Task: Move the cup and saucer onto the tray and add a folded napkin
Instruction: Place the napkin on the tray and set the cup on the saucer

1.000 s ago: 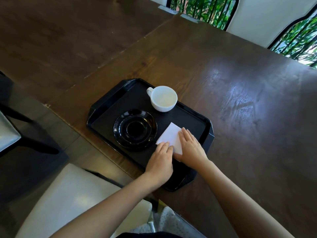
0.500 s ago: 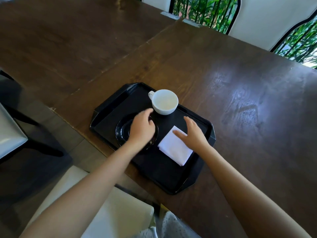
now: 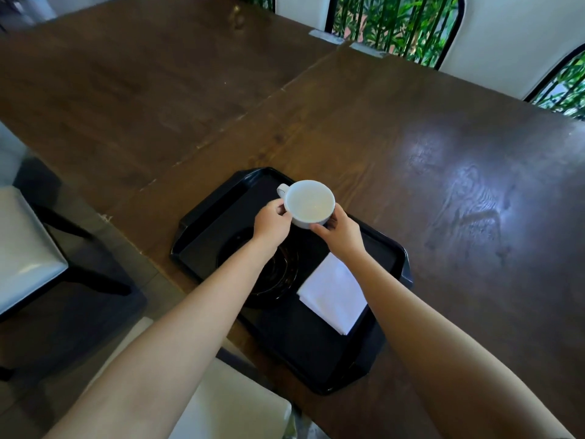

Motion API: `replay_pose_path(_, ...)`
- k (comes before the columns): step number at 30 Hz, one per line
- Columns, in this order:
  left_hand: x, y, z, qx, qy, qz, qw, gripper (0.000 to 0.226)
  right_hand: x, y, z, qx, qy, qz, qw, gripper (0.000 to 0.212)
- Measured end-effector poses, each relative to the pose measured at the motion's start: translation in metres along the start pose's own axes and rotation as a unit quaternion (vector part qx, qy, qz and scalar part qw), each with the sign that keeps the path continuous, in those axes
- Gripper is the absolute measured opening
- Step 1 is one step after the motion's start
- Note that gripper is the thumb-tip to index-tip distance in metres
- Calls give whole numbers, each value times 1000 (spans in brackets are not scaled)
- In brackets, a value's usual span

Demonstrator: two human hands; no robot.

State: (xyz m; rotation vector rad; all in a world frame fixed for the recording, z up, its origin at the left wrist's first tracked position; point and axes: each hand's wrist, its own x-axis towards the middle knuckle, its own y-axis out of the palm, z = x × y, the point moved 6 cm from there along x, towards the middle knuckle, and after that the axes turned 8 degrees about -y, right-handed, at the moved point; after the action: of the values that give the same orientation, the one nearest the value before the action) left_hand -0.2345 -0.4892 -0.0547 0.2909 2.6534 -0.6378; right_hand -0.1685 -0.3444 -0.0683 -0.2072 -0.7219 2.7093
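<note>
A black tray (image 3: 202, 217) lies at the near edge of the wooden table. At its far end is a white cup (image 3: 308, 202), its handle pointing left. My left hand (image 3: 272, 224) grips the cup's left side near the handle and my right hand (image 3: 340, 234) holds its right side. Whether the cup rests on the tray or is lifted I cannot tell. A black saucer (image 3: 285, 274) sits in the tray's middle, partly hidden under my left forearm. A folded white napkin (image 3: 332, 294) lies on the tray to the saucer's right.
The dark wooden table (image 3: 427, 172) stretches far and right of the tray, with a seam to a second table (image 3: 142, 83) on the left. A white-cushioned chair (image 3: 22, 248) stands at the left, another seat (image 3: 240, 403) below me. Windows with greenery (image 3: 392, 23) are behind.
Both hands left the napkin, which stays flat on the tray. My left hand passed over the saucer; both hands then reached forward and closed around the cup.
</note>
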Motion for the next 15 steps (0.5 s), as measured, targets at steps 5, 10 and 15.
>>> replay_pose_path(5,7,-7,-2,3,12,-2,1000,30,4,5,3,2,-7,-6,1000,63)
replay_pose_path(10,11,-35,9,64,22,-18,998,45,-4,7,0,-24,39,-11,999,83)
replay_pose_path(15,7,-83,52,250,47,-38,966,38,-59,38,12,-211,-81,97,969,91)
